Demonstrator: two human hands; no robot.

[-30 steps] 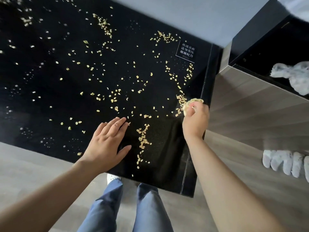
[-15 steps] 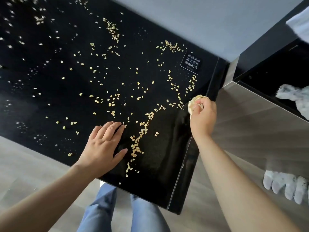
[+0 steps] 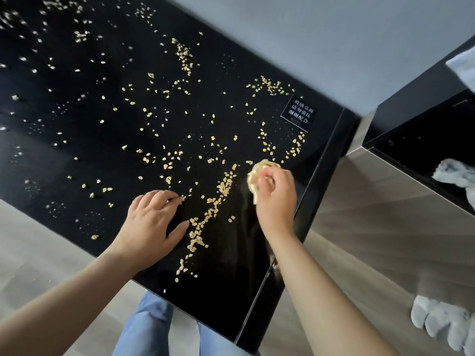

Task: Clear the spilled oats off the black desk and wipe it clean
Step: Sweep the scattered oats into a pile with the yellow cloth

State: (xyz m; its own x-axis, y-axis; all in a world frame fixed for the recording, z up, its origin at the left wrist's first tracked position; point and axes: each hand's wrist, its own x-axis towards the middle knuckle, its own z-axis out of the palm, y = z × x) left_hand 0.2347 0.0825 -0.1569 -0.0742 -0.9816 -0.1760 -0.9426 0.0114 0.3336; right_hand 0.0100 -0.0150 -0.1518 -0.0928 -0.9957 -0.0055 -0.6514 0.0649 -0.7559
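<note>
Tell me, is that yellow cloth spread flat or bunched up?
Bunched up. The yellow cloth is a crumpled wad gripped by the right hand, fingers curled over it, against the black desk.

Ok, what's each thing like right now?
Desk: messy, not wiped clean yet.
Oats: scattered on the desk, some in a line.
Cloth: scrunched, pressed on the desk.
Right hand: grips the cloth.
Left hand: rests on the desk, holds nothing.
Sticker: stuck flat on the desk.
</note>
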